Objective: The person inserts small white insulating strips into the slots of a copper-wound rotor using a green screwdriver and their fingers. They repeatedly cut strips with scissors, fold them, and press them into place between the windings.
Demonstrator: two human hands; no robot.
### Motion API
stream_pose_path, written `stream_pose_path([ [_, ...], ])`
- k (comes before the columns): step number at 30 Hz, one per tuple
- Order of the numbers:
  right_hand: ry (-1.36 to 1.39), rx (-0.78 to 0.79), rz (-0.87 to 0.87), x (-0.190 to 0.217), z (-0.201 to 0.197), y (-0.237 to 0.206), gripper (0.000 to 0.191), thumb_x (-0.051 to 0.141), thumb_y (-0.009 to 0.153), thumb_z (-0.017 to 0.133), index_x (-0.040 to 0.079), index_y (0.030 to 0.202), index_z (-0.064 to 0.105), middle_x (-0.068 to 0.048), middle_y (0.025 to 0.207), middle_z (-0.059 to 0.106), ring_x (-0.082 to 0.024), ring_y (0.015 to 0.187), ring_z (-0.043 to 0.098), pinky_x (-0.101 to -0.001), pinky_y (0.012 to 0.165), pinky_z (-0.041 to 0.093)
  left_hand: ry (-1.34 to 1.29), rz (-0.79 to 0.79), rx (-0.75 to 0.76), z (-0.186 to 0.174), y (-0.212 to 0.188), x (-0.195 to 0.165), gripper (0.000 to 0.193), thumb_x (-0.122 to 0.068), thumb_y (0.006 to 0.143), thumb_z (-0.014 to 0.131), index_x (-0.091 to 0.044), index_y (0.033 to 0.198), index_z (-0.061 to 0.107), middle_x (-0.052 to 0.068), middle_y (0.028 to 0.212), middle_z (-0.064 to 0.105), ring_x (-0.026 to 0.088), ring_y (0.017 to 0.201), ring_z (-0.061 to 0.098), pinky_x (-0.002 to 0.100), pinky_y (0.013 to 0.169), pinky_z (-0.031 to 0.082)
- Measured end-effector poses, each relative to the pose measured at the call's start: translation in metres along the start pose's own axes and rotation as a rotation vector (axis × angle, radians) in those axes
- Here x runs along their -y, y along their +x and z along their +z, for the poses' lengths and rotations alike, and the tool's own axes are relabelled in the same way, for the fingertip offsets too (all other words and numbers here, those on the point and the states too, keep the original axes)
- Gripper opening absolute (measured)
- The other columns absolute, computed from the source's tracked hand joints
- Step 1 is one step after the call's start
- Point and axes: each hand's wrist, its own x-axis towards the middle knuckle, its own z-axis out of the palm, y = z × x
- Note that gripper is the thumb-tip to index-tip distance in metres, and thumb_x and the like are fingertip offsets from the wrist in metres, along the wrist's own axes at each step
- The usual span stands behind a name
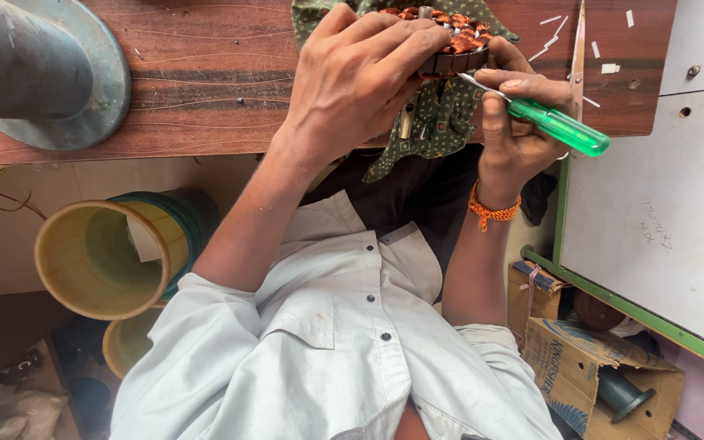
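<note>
My left hand (pixel 352 81) grips a round motor stator with copper windings (pixel 453 33) from above and steadies it on a green patterned cloth (pixel 442 122). My right hand (pixel 523 110) holds a screwdriver with a clear green handle (pixel 560 126). Its metal tip touches the dark side of the stator. An orange thread band circles my right wrist. My fingers hide most of the stator.
The cloth lies on a brown wooden table (pixel 205 81). A grey metal flanged pipe (pixel 34 65) stands at the table's left. Small white slips (pixel 609 68) lie at its right. Below are yellow-green tubs (pixel 107 253), a cardboard box (pixel 588 367) and a white board (pixel 662 204).
</note>
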Motion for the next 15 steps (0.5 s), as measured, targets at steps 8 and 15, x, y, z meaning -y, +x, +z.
stream_pose_path([
  [8, -0.101, -0.056, 0.063, 0.028, 0.015, -0.004, 0.02, 0.005, 0.103, 0.077, -0.003, 0.111, 0.06, -0.016, 0.109, 0.071, -0.031, 0.109, 0.077, -0.0416, 0.105, 0.063, -0.072, 0.094, 0.009, 0.012, 0.01, 0.002, 0.046, -0.013, 0.102, 0.07, -0.014, 0.144, 0.054, 0.0, 0.139, 0.061, 0.02, 0.133, 0.06, 0.037, 0.107, 0.045],
  [15, -0.424, -0.117, -0.028, 0.037, 0.042, -0.013, 0.015, 0.001, 0.101, 0.071, -0.003, 0.107, 0.058, -0.019, 0.108, 0.075, -0.031, 0.107, 0.078, -0.0385, 0.097, 0.065, -0.084, 0.07, 0.015, 0.019, 0.01, 0.007, 0.055, -0.008, 0.096, 0.07, -0.019, 0.147, 0.052, -0.002, 0.14, 0.061, 0.019, 0.123, 0.066, 0.037, 0.1, 0.046],
])
